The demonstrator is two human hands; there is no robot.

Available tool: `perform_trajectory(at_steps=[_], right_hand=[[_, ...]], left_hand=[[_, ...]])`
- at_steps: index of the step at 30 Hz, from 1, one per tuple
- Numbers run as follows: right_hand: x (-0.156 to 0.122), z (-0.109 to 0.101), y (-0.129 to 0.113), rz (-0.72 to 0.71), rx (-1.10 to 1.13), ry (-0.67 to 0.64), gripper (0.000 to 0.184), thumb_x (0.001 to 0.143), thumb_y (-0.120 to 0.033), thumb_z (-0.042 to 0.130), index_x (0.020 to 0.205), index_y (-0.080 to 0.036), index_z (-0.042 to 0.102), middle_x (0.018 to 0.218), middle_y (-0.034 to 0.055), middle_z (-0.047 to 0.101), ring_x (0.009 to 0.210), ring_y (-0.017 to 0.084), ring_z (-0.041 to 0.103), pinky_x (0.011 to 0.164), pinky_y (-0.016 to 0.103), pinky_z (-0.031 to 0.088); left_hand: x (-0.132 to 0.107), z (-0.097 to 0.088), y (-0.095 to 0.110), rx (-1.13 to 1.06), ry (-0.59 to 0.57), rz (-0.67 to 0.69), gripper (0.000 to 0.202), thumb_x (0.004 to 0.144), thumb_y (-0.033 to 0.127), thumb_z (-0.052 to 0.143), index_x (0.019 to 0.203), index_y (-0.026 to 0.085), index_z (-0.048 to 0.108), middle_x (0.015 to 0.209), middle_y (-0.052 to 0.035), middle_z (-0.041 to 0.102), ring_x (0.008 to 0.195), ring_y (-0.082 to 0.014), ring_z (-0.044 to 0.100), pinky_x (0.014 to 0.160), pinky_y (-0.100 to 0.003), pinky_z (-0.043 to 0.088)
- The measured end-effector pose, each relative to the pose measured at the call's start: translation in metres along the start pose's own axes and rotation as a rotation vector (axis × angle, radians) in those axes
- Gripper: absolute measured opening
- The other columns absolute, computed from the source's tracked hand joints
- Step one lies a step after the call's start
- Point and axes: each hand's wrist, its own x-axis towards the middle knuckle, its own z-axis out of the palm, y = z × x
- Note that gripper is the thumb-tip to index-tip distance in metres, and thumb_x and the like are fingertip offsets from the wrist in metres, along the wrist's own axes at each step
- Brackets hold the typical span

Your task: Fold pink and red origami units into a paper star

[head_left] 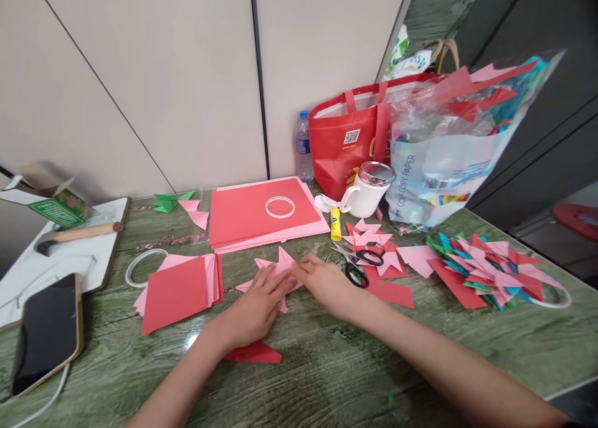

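A pink folded paper star (282, 264) lies on the table between my hands. My left hand (255, 308) rests over its left part, fingers stretched out flat on the paper. With bent fingers, my right hand (329, 286) grips the star's right point; the fingertips are partly hidden. Beneath my left wrist a red folded paper piece (259, 353) pokes out. Black-handled scissors (357, 272) lie just right of my right hand, partly over red and pink folded stars (369, 232). A stack of red and pink paper squares (180, 288) sits left of my left hand.
Behind are large red sheets (243, 210) with a tape roll (280, 207), a glue stick (335, 223), a white mug (367, 194) and a red bag (346, 154). Colourful folded stars (490, 269) pile at right. A phone (47, 334) and hammer (79, 233) are left.
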Motion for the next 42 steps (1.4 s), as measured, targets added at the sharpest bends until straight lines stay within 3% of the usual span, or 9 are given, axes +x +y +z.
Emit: perform_trajectory(at_steps=[3, 7, 11, 14, 19, 21, 28, 33, 42], right_hand=[[0.005, -0.007, -0.002, -0.028, -0.023, -0.039, 0.017, 0.08, -0.005, 0.052, 0.094, -0.009, 0.062, 0.091, 0.0122, 0.067, 0.099, 0.026, 0.054, 0.069, 0.031, 0.051], [0.006, 0.0, -0.008, -0.038, -0.092, -0.032, 0.022, 0.08, -0.006, 0.053, 0.101, -0.006, 0.059, 0.097, 0.0162, 0.064, 0.092, 0.025, 0.057, 0.073, 0.033, 0.049], [0.004, 0.005, -0.014, -0.034, -0.097, -0.01, 0.027, 0.084, -0.009, 0.048, 0.111, -0.008, 0.053, 0.093, 0.0149, 0.063, 0.089, 0.026, 0.056, 0.07, 0.033, 0.049], [0.002, 0.002, -0.015, -0.062, -0.089, -0.034, 0.024, 0.085, -0.011, 0.046, 0.109, -0.01, 0.054, 0.095, 0.0155, 0.061, 0.092, 0.026, 0.055, 0.072, 0.034, 0.048], [0.0, -0.002, -0.014, -0.054, -0.104, -0.04, 0.033, 0.09, -0.018, 0.043, 0.121, -0.006, 0.047, 0.098, 0.0168, 0.061, 0.093, 0.026, 0.054, 0.075, 0.035, 0.047], [0.001, -0.001, -0.015, -0.009, -0.103, -0.032, 0.038, 0.092, -0.027, 0.042, 0.125, -0.006, 0.044, 0.097, 0.0166, 0.062, 0.092, 0.026, 0.055, 0.075, 0.034, 0.047], [0.003, 0.009, -0.026, 0.045, -0.095, -0.037, 0.035, 0.093, -0.034, 0.038, 0.109, -0.011, 0.058, 0.1, 0.0195, 0.062, 0.099, 0.029, 0.053, 0.074, 0.035, 0.048], [0.004, 0.014, -0.034, 0.142, -0.077, -0.046, 0.04, 0.093, -0.039, 0.037, 0.118, -0.013, 0.054, 0.11, 0.0235, 0.058, 0.106, 0.031, 0.05, 0.071, 0.036, 0.05], [0.003, 0.016, -0.034, 0.095, -0.086, -0.088, 0.044, 0.094, -0.033, 0.035, 0.134, -0.018, 0.041, 0.118, 0.0271, 0.053, 0.109, 0.032, 0.048, 0.078, 0.042, 0.048]], left_hand=[[0.0, 0.0, 0.001, -0.025, 0.022, 0.0, 0.057, 0.086, 0.008, 0.035, 0.14, 0.024, 0.027, 0.15, -0.008, 0.022, 0.139, -0.0292, 0.009, 0.109, -0.053, 0.021], [-0.001, -0.002, 0.005, -0.07, 0.063, -0.014, 0.049, 0.088, 0.012, 0.037, 0.135, 0.024, 0.036, 0.147, -0.0105, 0.023, 0.137, -0.0272, 0.015, 0.108, -0.051, 0.026], [-0.002, -0.006, 0.007, -0.117, 0.065, -0.034, 0.031, 0.088, 0.013, 0.036, 0.112, 0.018, 0.055, 0.147, -0.0122, 0.022, 0.137, -0.0279, 0.018, 0.107, -0.049, 0.03], [-0.002, -0.007, 0.008, -0.163, 0.065, -0.042, 0.022, 0.088, 0.015, 0.038, 0.096, 0.017, 0.058, 0.148, -0.0114, 0.018, 0.136, -0.0291, 0.02, 0.106, -0.048, 0.032], [-0.004, 0.001, 0.003, -0.282, 0.144, -0.089, 0.042, 0.086, 0.014, 0.042, 0.127, 0.02, 0.034, 0.148, -0.0139, 0.017, 0.136, -0.025, 0.02, 0.108, -0.046, 0.029], [-0.004, 0.004, 0.002, -0.337, 0.208, -0.108, 0.048, 0.084, 0.016, 0.046, 0.128, 0.02, 0.028, 0.143, -0.0153, 0.024, 0.134, -0.0235, 0.025, 0.107, -0.045, 0.029], [-0.005, 0.004, 0.002, -0.415, 0.238, -0.115, 0.045, 0.083, 0.02, 0.05, 0.123, 0.02, 0.029, 0.134, -0.0149, 0.033, 0.125, -0.0236, 0.037, 0.102, -0.043, 0.034], [-0.005, 0.005, 0.001, -0.417, 0.25, -0.104, 0.044, 0.083, 0.021, 0.052, 0.121, 0.02, 0.031, 0.134, -0.0148, 0.033, 0.126, -0.0244, 0.035, 0.102, -0.044, 0.033], [-0.006, 0.008, 0.0, -0.459, 0.283, -0.09, 0.043, 0.082, 0.024, 0.055, 0.119, 0.022, 0.032, 0.134, -0.0136, 0.035, 0.126, -0.0234, 0.035, 0.103, -0.043, 0.033]])
